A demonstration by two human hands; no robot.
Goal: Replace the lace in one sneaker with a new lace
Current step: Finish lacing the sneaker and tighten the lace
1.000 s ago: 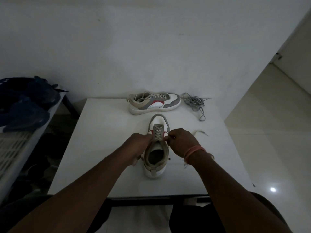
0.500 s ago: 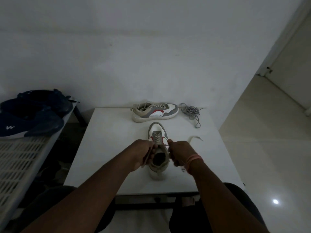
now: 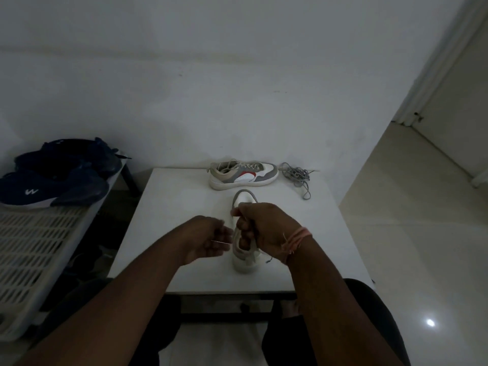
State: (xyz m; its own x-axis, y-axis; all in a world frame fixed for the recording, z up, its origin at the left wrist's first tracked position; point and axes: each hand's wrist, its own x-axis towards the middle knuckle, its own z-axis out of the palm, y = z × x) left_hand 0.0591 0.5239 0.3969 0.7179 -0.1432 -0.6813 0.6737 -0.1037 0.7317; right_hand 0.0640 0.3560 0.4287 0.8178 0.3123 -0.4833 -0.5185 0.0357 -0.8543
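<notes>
Right hand [image 3: 260,228] grips the sneaker [image 3: 244,249] — left hand [image 3: 208,240] released beside it; navy shoes [image 3: 52,180] top the crate [image 3: 31,249].

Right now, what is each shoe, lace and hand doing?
Near white-and-grey sneaker: upright on white table, toe pointing away.
Far matching sneaker: laced, resting sideways-on.
Loose grey lace: heaped beside far sneaker.
Right hand: grip curled at near sneaker's laces.
Left hand: fingers relaxed, apparently holding nothing.
</notes>
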